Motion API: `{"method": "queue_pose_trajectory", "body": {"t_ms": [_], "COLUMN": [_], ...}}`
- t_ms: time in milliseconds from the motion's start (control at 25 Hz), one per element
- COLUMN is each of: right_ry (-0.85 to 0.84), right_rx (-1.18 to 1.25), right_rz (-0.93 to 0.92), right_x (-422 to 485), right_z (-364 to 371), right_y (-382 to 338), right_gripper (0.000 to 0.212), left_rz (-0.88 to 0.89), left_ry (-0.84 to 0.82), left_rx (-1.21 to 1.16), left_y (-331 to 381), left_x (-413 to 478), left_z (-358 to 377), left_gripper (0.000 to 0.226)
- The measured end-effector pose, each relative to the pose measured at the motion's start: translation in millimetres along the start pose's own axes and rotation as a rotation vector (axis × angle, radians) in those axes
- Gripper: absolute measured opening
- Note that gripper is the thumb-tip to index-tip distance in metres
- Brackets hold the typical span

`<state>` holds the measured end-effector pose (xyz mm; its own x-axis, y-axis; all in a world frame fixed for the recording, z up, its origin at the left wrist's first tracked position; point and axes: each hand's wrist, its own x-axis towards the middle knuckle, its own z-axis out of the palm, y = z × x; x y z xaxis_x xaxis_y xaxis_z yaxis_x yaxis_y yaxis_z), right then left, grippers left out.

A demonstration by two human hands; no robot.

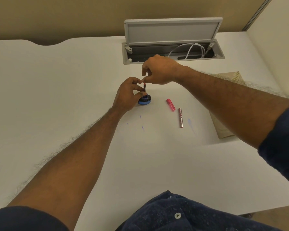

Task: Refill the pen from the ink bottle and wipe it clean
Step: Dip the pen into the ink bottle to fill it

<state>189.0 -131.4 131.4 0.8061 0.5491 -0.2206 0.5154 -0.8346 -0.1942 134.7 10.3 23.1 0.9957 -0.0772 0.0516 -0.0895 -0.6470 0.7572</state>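
Note:
A small blue ink bottle (pixel 145 100) stands open on the white desk (pixel 57 90). The pen's inner part (pixel 144 87), thin and dark with a red top, stands upright with its lower end in the bottle's mouth. My left hand (pixel 129 94) holds this part low down, its fingers resting by the bottle's rim. My right hand (pixel 158 70) pinches the red top end from above. The pink pen cap (pixel 171 105) and the reddish patterned barrel (pixel 180 117) lie on the desk to the right of the bottle.
Blue ink spots (pixel 141 122) and a smear (pixel 189 122) mark the desk in front of the bottle. A beige cloth or tissue pack (pixel 223 124) lies at the right under my forearm. An open cable hatch (pixel 172 47) with white cables sits at the back.

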Motion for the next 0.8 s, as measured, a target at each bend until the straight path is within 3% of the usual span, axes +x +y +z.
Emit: {"method": "queue_pose_trajectory", "body": {"t_ms": [200,640,800], "right_ry": [-0.006,0.009,-0.022], "right_rx": [0.049,-0.091,-0.02], "right_rz": [-0.006,0.04,0.015], "right_x": [2.3,7.5,6.4], "right_z": [3.8,11.1,4.5], "right_y": [1.2,-3.9,-3.7], "right_gripper": [0.02,0.035,0.034], "left_rz": [-0.009,-0.019,-0.021], "left_ry": [-0.016,-0.006,0.006], "left_rx": [0.012,0.0,-0.005], "left_y": [-1.0,-0.8,-0.4], "left_x": [1.0,-0.8,-0.7], "left_z": [0.8,2.0,1.0], "left_gripper": [0.019,0.021,0.02]}}
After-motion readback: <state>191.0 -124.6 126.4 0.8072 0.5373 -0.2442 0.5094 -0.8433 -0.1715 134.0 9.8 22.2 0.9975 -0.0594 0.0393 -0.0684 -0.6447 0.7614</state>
